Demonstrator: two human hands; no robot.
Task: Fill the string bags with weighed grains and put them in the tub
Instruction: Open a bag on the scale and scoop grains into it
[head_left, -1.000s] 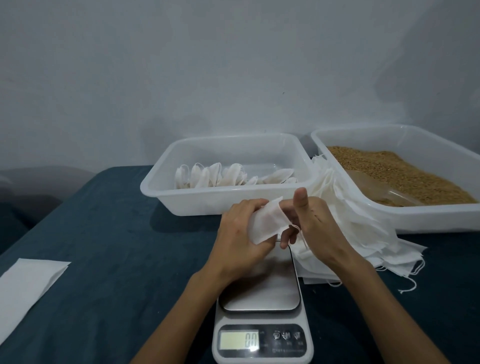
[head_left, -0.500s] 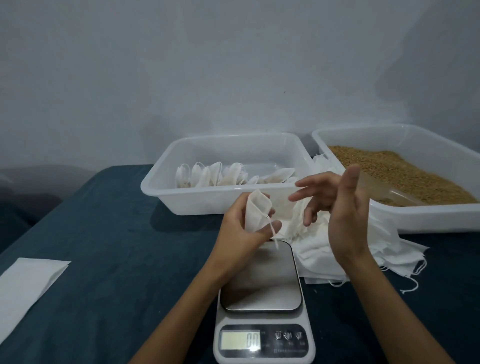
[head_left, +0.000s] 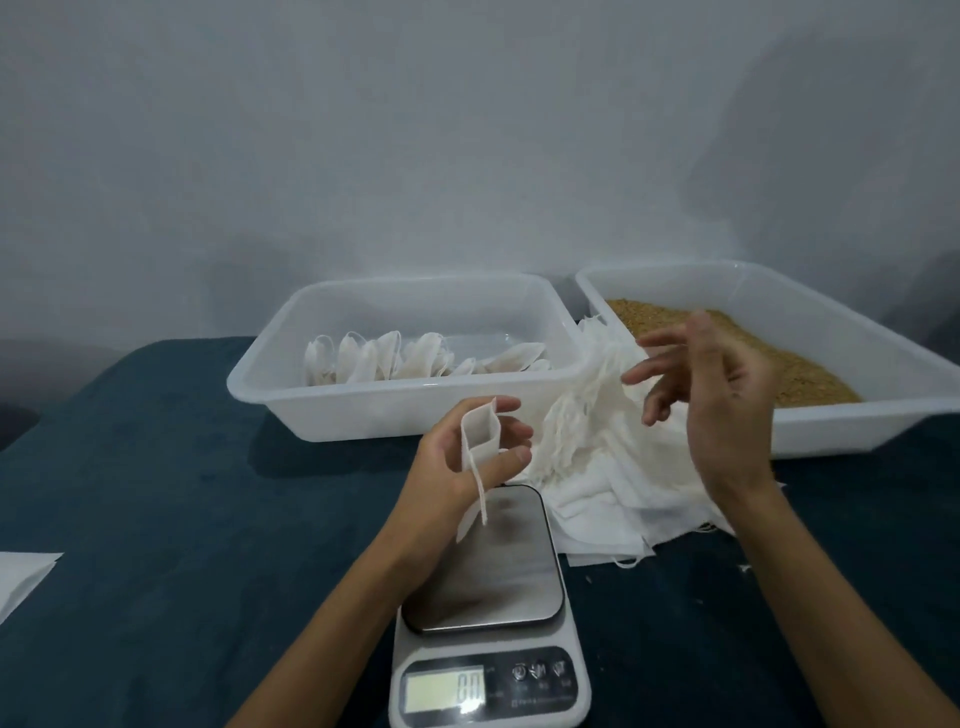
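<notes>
My left hand (head_left: 457, 462) holds a small white string bag (head_left: 480, 434) with its mouth held open, just beyond the scale (head_left: 488, 613); its string dangles down. My right hand (head_left: 711, 400) hovers with fingers spread and nothing in it, above the heap of empty white bags (head_left: 597, 467) and near the front rim of the grain tub (head_left: 852, 421). Brown grains (head_left: 800, 364) fill that tub at the right. The white tub (head_left: 415, 410) at the centre holds several filled bags (head_left: 395, 358). The scale's steel plate is bare and its display shows zero.
A white sheet (head_left: 21, 577) lies at the left edge of the dark blue cloth (head_left: 182, 519) covering the table. A plain grey wall stands close behind both tubs.
My right hand let go of the bag and rose to the right toward the grain tub. My left hand kept the bag and spread its mouth open.
</notes>
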